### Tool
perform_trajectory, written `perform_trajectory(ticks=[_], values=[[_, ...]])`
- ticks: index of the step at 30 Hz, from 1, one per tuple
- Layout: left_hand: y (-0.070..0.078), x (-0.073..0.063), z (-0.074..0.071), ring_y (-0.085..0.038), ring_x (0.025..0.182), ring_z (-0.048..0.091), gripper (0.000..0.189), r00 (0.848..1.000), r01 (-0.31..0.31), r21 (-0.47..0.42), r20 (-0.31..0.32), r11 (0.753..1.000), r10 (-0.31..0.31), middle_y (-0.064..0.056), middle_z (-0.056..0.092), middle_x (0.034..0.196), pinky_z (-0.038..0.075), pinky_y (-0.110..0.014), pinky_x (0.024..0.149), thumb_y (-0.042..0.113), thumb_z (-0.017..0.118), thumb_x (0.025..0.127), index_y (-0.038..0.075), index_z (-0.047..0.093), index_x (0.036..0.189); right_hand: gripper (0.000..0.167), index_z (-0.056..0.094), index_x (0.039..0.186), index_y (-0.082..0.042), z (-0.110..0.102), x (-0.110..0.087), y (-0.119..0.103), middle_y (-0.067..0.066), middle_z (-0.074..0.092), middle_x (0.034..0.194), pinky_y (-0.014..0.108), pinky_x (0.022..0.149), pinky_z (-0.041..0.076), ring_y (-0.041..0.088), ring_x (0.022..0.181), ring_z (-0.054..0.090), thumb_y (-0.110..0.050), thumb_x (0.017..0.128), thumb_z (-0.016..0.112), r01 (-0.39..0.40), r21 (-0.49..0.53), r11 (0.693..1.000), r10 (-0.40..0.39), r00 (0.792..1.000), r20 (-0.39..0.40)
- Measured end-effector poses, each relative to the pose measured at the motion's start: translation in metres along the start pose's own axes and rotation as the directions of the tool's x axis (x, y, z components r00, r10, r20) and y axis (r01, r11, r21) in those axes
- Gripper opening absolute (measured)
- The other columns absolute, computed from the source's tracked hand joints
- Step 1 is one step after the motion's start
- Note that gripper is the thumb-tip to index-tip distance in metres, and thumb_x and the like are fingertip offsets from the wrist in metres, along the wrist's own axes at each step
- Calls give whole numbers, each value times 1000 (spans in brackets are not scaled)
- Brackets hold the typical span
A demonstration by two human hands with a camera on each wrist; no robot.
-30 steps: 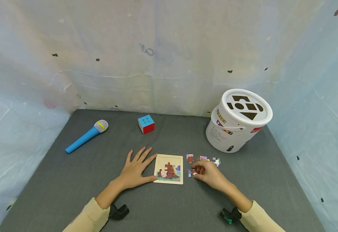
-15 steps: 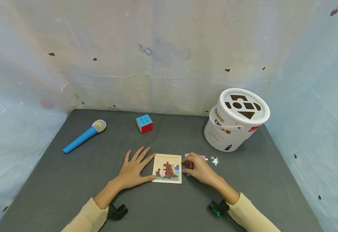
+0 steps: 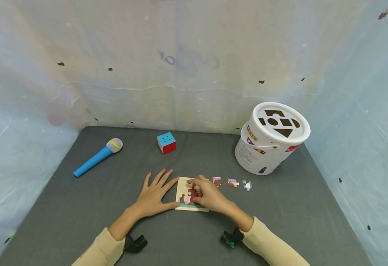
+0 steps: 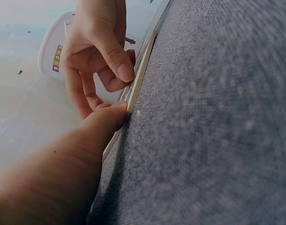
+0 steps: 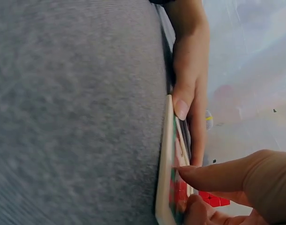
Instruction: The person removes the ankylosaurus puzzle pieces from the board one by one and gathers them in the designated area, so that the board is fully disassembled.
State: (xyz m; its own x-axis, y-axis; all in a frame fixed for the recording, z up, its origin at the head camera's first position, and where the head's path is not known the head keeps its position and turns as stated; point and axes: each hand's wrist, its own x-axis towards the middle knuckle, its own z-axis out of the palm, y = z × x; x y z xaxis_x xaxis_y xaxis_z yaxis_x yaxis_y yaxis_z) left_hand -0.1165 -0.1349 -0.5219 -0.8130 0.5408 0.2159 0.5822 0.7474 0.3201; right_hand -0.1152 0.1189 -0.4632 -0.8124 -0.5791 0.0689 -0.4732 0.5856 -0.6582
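A small wooden jigsaw board [image 3: 184,181], partly filled with a brown animal picture, lies on the grey table. My left hand [image 3: 154,195] is spread flat at its left side, with thumb and index finger touching the frame's edge. Over the board's right part is my right hand [image 3: 210,195], its thumb and fingers pinching a puzzle piece [image 3: 197,189] that they mostly hide. In the right wrist view, the right thumb [image 5: 199,178] comes down close to the board's surface. Right of the board lie three loose puzzle pieces [image 3: 232,183] in a row.
A white bucket [image 3: 257,155] with a shape-cutout lid stands at the back right. A blue-and-red puzzle cube [image 3: 166,143] sits behind the board, and a blue toy microphone [image 3: 95,159] lies at the left. Pale sheeting [image 3: 180,92] hangs behind the table.
My right hand has picked up a puzzle piece from beside the board and moved left with it over the board. The left hand keeps its place at the board's edge.
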Motion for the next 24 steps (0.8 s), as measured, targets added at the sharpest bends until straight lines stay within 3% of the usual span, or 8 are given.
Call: perform_trajectory(ticks=[6, 12, 19, 24], values=[[1, 1, -1, -35, 150, 18, 91, 1000, 20, 6, 9, 1000, -20, -9, 24, 163, 5, -70, 111, 73, 59, 84, 25, 35, 157, 54, 59, 133, 0, 4, -1, 2, 15, 55, 115, 22, 58, 42, 13, 66, 48, 7, 82, 77, -9, 35, 999, 9, 1000, -4], [1, 1, 0, -35, 150, 18, 91, 1000, 20, 4, 9, 1000, -20, -9, 25, 163, 4, -70, 111, 74, 59, 84, 25, 35, 157, 53, 59, 132, 0, 5, -2, 2, 13, 57, 114, 24, 58, 40, 17, 68, 49, 6, 83, 76, -1, 19, 1000, 1, 1000, -6], [0, 2, 0, -34, 150, 18, 91, 1000, 21, 9, 5, 1000, -21, -8, 25, 163, 4, -70, 111, 74, 59, 84, 26, 35, 157, 45, 63, 126, -3, 5, -2, 2, 11, 54, 112, 23, 56, 39, 6, 62, 42, 8, 84, 74, -6, 11, 1000, 6, 1000, 3], [0, 1, 1, -35, 150, 18, 91, 1000, 18, 8, 8, 1000, -18, -9, 25, 163, 4, -70, 111, 74, 59, 84, 25, 35, 157, 42, 64, 124, -3, 5, -1, 3, 12, 52, 112, 22, 57, 39, 10, 64, 44, 9, 85, 73, -2, 38, 999, 2, 1000, 13]])
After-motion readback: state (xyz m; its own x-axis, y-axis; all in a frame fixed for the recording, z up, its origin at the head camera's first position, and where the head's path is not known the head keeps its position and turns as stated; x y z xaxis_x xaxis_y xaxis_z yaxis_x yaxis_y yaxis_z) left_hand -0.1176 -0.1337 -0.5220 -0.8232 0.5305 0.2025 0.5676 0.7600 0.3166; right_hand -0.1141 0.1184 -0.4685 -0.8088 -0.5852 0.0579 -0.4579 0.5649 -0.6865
